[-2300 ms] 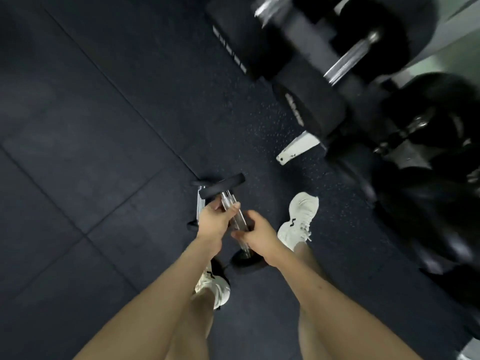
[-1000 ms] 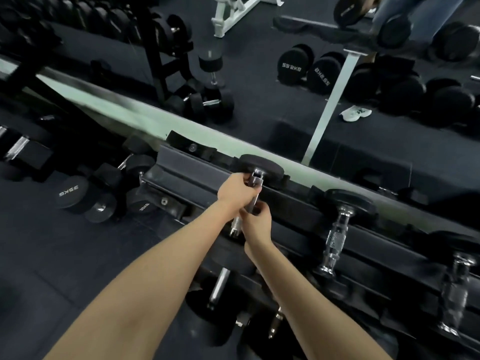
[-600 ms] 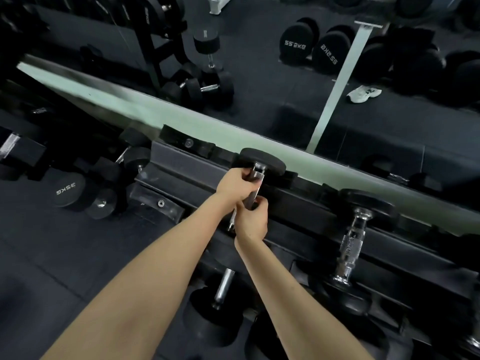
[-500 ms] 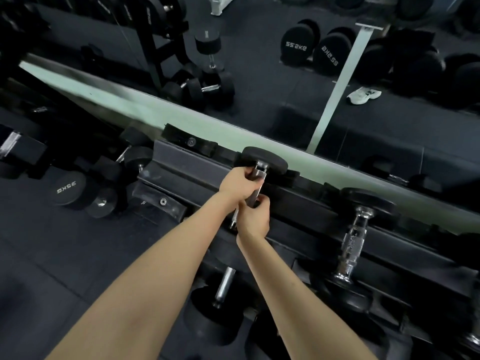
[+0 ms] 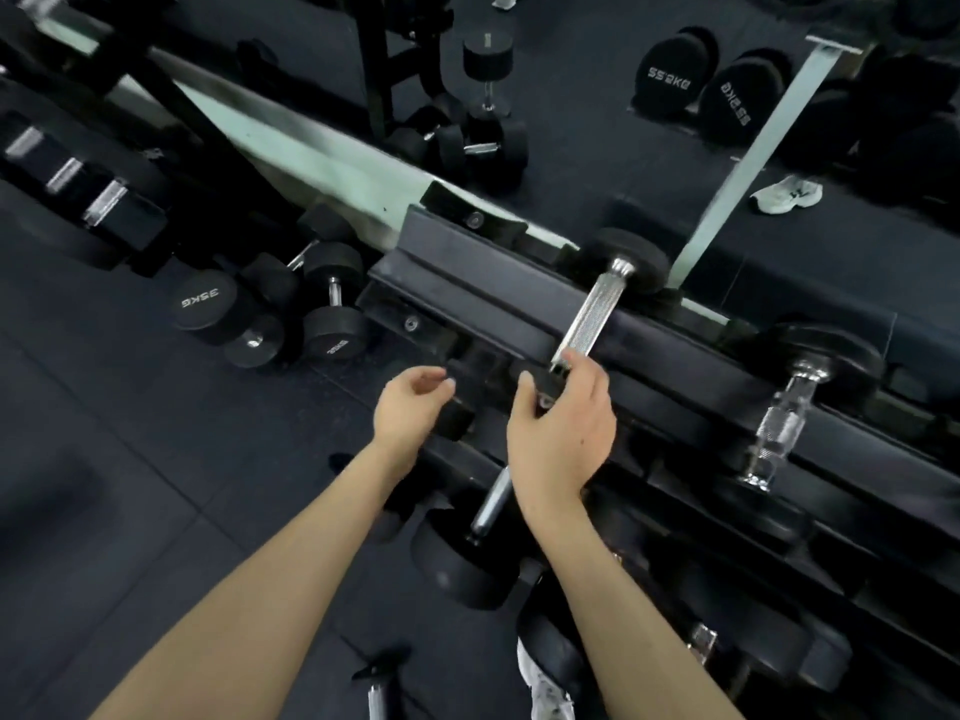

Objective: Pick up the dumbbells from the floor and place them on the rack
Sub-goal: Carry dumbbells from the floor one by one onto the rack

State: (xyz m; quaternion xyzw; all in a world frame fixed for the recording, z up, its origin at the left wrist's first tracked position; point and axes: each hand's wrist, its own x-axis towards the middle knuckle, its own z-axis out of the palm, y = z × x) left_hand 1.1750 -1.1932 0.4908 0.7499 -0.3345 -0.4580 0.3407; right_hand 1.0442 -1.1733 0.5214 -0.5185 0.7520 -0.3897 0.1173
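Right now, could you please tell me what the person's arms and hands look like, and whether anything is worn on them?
Both arms are bare to the frame's lower edge: no sleeves show. The left hand and right hand wear no gloves, and no watch, strap or ring is visible. The nails look short and unpainted.

Both forearms extend forward and upward from the lower edge of the view, bare to the elbow, roughly parallel and close together.

Left hand [image 5: 410,407]: palm turned inward toward the right, wrist straight. The fingers [image 5: 434,380] are loosely curled with the thumb apart from them. The hand is open and holds nothing.

Right hand [image 5: 563,423]: back of the hand faces up, wrist slightly bent. Thumb and fingers are spread and partly curled, tips reaching forward. The fingertips sit at the near end of a dumbbell; a closed grip is not visible.

The two hands are near each other without touching.
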